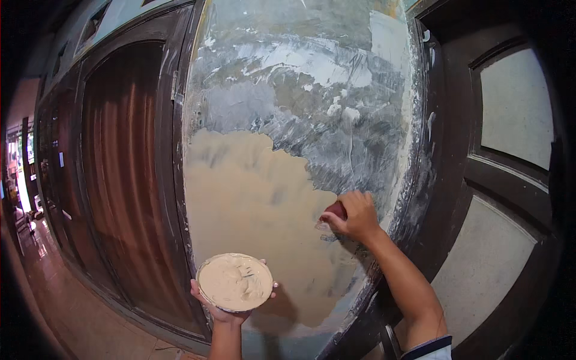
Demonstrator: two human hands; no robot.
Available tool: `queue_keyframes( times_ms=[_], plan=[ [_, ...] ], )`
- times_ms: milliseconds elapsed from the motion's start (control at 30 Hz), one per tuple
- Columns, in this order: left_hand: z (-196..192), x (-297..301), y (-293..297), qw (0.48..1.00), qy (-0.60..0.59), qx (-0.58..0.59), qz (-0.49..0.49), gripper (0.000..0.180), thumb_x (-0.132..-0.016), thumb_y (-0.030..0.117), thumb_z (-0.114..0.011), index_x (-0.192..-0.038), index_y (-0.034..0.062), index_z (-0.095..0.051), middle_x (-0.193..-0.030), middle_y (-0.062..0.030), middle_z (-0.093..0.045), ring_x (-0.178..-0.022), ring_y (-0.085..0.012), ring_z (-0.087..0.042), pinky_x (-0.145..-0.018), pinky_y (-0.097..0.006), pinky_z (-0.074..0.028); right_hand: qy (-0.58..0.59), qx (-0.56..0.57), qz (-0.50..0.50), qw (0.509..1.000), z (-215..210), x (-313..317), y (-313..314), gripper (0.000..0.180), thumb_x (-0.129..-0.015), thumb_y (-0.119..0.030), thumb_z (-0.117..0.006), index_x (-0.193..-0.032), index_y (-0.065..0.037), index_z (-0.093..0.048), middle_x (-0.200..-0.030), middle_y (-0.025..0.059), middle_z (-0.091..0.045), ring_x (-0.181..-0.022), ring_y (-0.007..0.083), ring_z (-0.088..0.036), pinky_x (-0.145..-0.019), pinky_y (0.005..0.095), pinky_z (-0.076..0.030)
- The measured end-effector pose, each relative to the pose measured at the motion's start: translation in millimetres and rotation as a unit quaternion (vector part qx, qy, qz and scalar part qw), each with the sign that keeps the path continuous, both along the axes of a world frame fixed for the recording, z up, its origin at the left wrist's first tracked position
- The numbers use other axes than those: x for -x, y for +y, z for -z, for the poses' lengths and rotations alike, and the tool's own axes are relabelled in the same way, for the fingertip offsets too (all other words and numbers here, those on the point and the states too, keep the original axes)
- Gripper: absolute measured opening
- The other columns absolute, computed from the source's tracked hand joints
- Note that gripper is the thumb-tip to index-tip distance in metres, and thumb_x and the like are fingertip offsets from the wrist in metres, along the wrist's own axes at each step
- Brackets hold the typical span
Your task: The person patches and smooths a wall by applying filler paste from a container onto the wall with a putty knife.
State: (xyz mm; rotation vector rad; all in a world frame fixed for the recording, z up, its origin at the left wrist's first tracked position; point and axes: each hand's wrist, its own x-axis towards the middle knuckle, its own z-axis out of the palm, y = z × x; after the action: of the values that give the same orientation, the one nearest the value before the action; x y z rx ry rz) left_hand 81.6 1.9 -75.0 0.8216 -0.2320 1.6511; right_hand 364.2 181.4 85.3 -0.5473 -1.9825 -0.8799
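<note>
My left hand (217, 307) supports a round tub (233, 310) from beneath, its fingers wrapped up around the sides. Thick, creamy beige paint (231, 279) fills it nearly to the rim, with swirl marks on top. Higher and to the right, my right hand (358, 215) is closed around a tool with a dark red handle (337, 210). That tool's working end is at the wall, smeared and partly hidden, so its kind is unclear. Around it lies a wide beige coat (252, 198) with a ragged upper edge. Above the coat, the wall (360, 150) is grey with white patches.
A dark wooden frame with a reddish-brown curtained panel (123, 180) borders the wall on the left. On the right stands a dark door frame (447, 138) with pale panels (516, 108). Tiled floor (90, 306) runs along the lower left.
</note>
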Motion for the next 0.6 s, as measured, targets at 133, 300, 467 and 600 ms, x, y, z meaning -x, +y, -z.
queue_keyframes(
  times_ms=[133, 300, 467, 600],
  plan=[
    [-4.5, -5.9, -1.0, 1.0, -0.011, -0.001, 0.011, 0.118, -0.068, 0.094, -0.058, -0.154, 0.0148, -0.041, -0.149, -0.0331, -0.041, -0.123, -0.0642, -0.049, -0.089, -0.081, -0.049, 0.262, -0.002, 0.004, 0.965, -34.5, 5.4, 3.9, 0.046, -0.082, -0.043, -0.083, -0.101, -0.004, -0.065, -0.092, 0.0136, -0.065, -0.087, 0.0347, -0.06, -0.079, 0.0445, -0.041],
    [1.8, -1.6, -2.4, 0.999, -0.045, 0.016, 0.019, 0.117, -0.072, 0.097, -0.05, -0.154, 0.0131, -0.043, -0.149, -0.0346, -0.043, -0.121, -0.0638, -0.052, -0.084, -0.076, -0.053, 0.131, -0.006, -0.024, 0.991, -2.3, -16.7, 9.6, 0.047, -0.079, -0.042, -0.085, -0.098, -0.005, -0.064, -0.091, 0.0121, -0.065, -0.085, 0.0338, -0.06, -0.079, 0.044, -0.041],
    [1.1, 0.2, 1.1, 1.0, -0.004, 0.014, 0.004, 0.119, -0.067, 0.093, -0.06, -0.154, 0.0155, -0.041, -0.15, -0.0328, -0.041, -0.124, -0.0659, -0.047, -0.089, -0.081, -0.048, 0.073, -0.019, 0.009, 0.997, -3.8, -16.9, 5.9, 0.044, -0.08, -0.041, -0.085, -0.095, -0.005, -0.065, -0.09, 0.0114, -0.065, -0.085, 0.0326, -0.06, -0.078, 0.0435, -0.041],
    [-1.9, -4.7, 1.4, 0.999, -0.029, 0.006, 0.036, 0.118, -0.067, 0.093, -0.06, -0.154, 0.0152, -0.041, -0.15, -0.0329, -0.04, -0.126, -0.0642, -0.047, -0.09, -0.082, -0.047, 0.244, -0.029, 0.007, 0.969, -18.6, -24.9, 14.6, 0.044, -0.081, -0.041, -0.085, -0.095, -0.005, -0.064, -0.087, 0.0131, -0.064, -0.083, 0.0353, -0.06, -0.078, 0.0446, -0.042]
  ],
)
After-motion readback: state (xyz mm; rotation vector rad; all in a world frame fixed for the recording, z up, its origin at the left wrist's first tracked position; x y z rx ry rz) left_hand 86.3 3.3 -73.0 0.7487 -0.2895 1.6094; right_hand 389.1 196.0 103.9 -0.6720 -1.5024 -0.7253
